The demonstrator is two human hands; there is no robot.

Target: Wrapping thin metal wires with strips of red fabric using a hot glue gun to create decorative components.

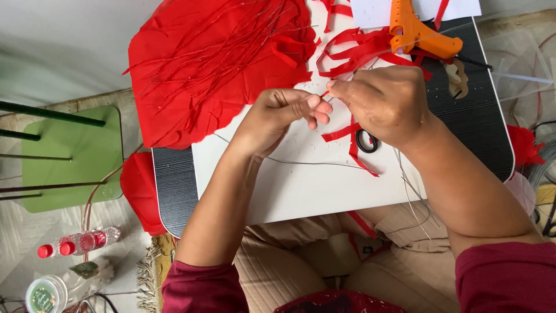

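My left hand [277, 119] and my right hand [385, 101] meet above a white board [301, 185] on a small dark table [174, 191]. Between their fingertips they pinch a thin wire with a narrow red strip [325, 93] wound on it. The wire [301, 162] trails down across the board below my left wrist. Loose red strips [347, 139] lie under my right hand, next to a black ring of scissors handle [366, 141]. A large red sheet [214, 64] with several thin wires on it lies at the board's upper left.
An orange glue gun [418, 33] rests at the table's far right on more red strips [359, 49]. A green stool [75, 156] stands on the floor to the left, with plastic bottles [78, 242] and a jar [43, 294] below it. Red scraps [139, 191] hang by the table's left edge.
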